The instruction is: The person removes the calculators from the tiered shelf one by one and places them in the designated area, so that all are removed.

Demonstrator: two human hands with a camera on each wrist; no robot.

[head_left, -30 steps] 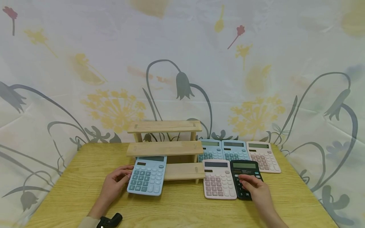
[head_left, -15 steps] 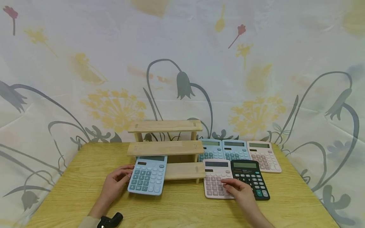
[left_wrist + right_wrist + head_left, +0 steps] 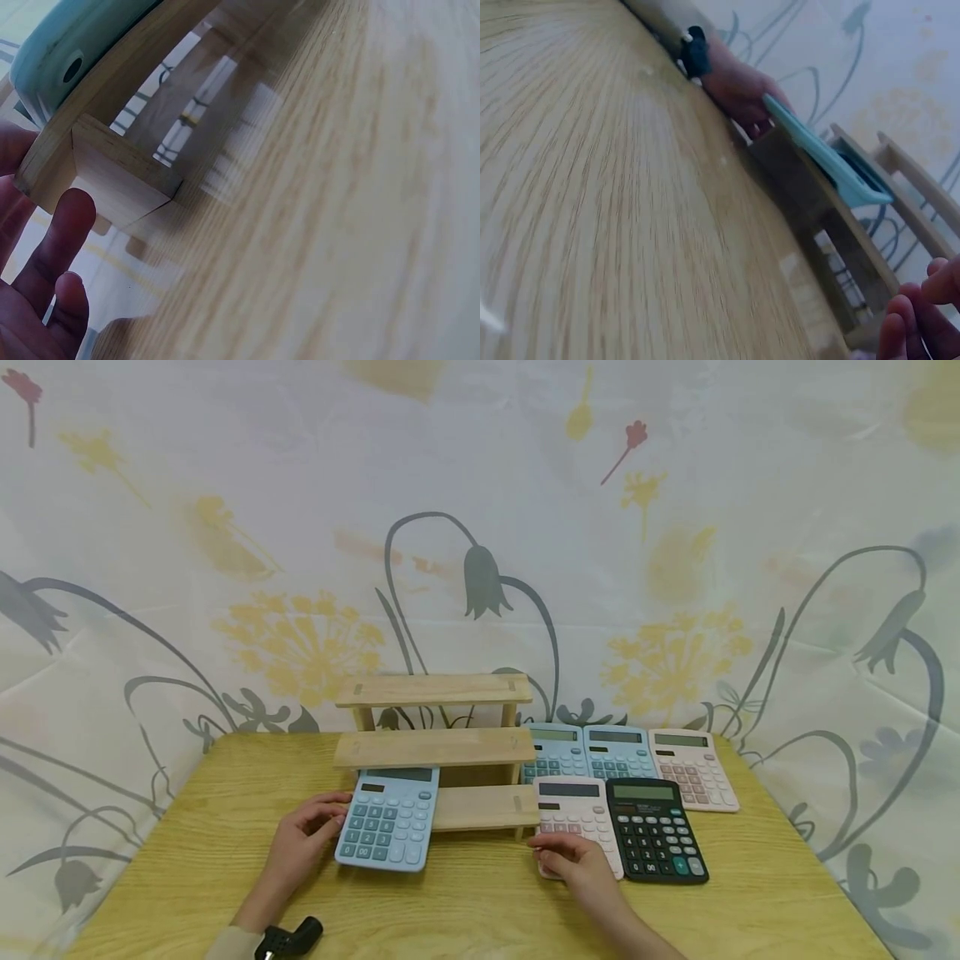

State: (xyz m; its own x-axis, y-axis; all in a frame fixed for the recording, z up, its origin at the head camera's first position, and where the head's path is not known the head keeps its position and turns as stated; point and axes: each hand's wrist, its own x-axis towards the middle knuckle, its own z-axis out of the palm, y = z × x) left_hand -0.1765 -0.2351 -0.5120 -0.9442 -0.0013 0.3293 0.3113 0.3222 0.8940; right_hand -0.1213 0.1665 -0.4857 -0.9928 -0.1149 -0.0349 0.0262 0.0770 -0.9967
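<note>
A light blue calculator [image 3: 387, 820] lies tilted on the lowest step of the wooden shelf [image 3: 480, 808], its top end against the middle step. At the shelf's left end, my left hand [image 3: 300, 839] grips around the lowest board beside the calculator; the left wrist view shows fingertips [image 3: 71, 214] near the board's end. Its far fingers are partly hidden. My right hand [image 3: 581, 864] hovers with loosely bent fingers over the lower left part of a pink calculator [image 3: 577, 810], holding nothing visible. A black calculator [image 3: 656, 831] lies to its right.
Behind the front pair stand two blue calculators [image 3: 557, 750] and another pink calculator [image 3: 696, 768], in a row by the patterned backdrop [image 3: 480, 485]. The wood-grain table [image 3: 247, 802] extends in front of the shelf. A black wrist device [image 3: 288, 939] sits on my left wrist.
My right hand has moved left from the black calculator across the pink one toward the shelf. My left hand and the tilted blue calculator have stayed in place.
</note>
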